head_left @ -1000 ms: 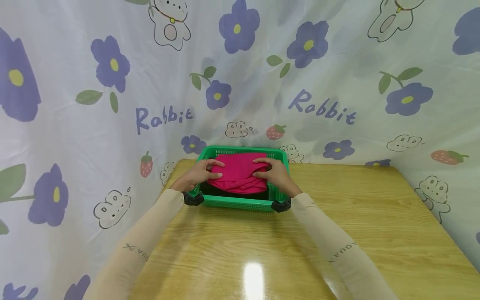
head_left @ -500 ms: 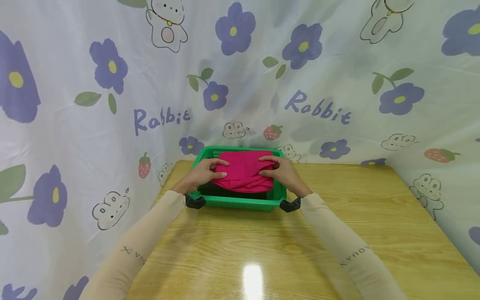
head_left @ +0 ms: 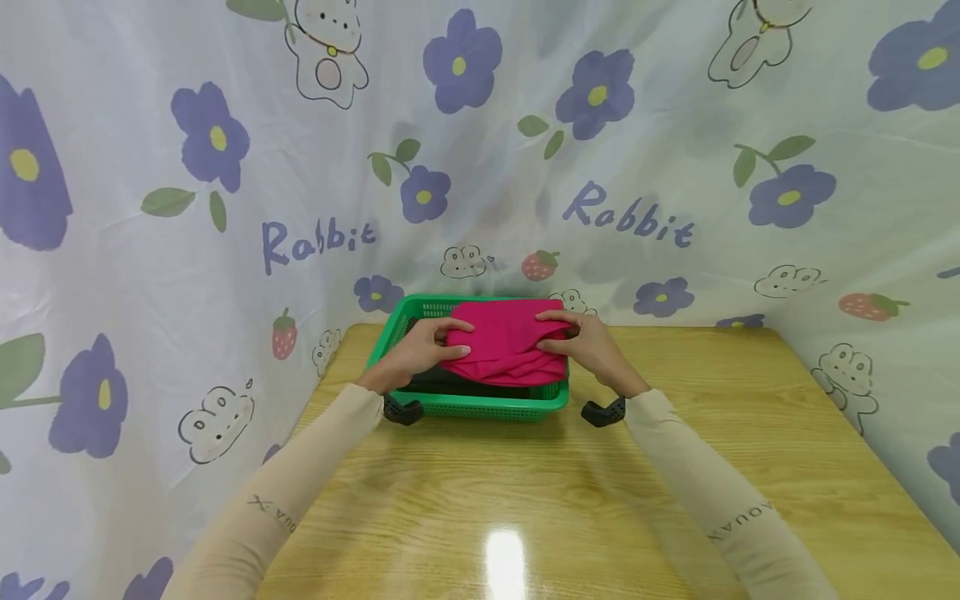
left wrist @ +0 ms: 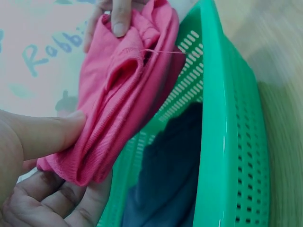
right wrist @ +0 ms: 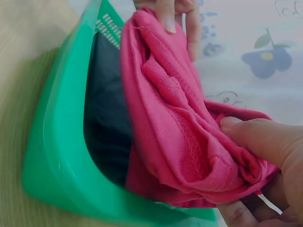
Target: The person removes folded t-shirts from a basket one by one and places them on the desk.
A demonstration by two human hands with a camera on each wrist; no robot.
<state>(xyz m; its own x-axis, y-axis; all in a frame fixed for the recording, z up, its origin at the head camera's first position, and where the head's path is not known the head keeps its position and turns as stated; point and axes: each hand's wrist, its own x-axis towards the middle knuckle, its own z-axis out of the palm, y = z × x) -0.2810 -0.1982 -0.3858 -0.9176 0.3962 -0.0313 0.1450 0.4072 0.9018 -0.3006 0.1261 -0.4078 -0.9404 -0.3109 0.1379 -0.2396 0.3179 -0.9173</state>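
Rabbit-and-flower print sheeting (head_left: 495, 150) hangs behind everything, with a wood-grain tabletop (head_left: 450, 475) in front of it. Main item is the folded pink cloth (head_left: 502, 337), held up over the basket toward its right end, covering part of the rim there. Can't tell if it actually touches the rim.

Both grips are closed on it: left hand (head_left: 420, 346) pinches one end, right hand (head_left: 592, 346) pinches the other, thumbs on top of the folds, fingers underneath. So the bundle sits squarely between them, with the middle unsupported.

My take for doing this well: pinch through every layer, especially on the right where the folds gape, move both hands together so the middle doesn't sag, and clear that rim. Watch the loose thread (left wrist: 163, 51) too, might snag.

Below, a dark cloth (left wrist: 170, 161) lies inside the green plastic basket (head_left: 480, 402), which stands on the tabletop near the sheeting.
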